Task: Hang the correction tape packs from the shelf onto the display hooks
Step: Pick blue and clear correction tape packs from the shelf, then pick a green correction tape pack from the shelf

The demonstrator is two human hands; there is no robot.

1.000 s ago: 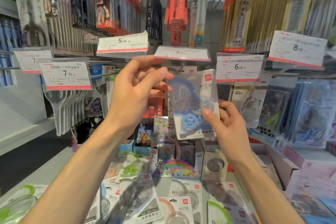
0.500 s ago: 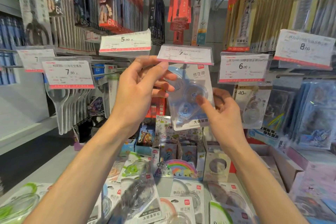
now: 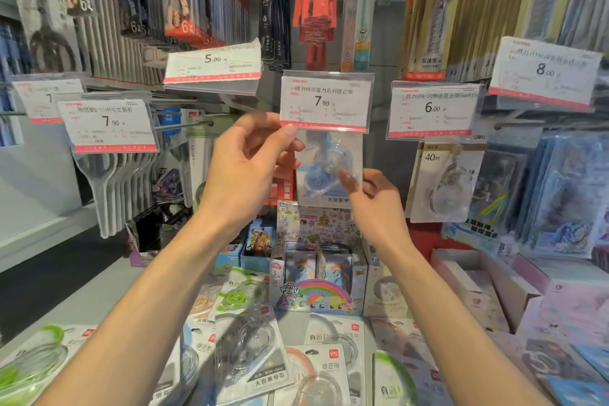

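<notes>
Left hand (image 3: 245, 171) and right hand (image 3: 374, 199) pinch a glossy clear-plastic blue correction tape pack (image 3: 328, 168) beneath the white 7.90 price tag (image 3: 326, 102).

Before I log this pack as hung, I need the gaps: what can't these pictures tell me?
- Head view: the top of the blue correction tape pack and its hang hole sit behind the 7.90 price tag, so whether it is on the hook cannot be told.
- Left hand: its fingertips at the pack's edge are partly hidden behind that tag.
- Right hand blurs over the pack's lower print.
- Packs on the shelf are cut off by the bottom edge.
</notes>
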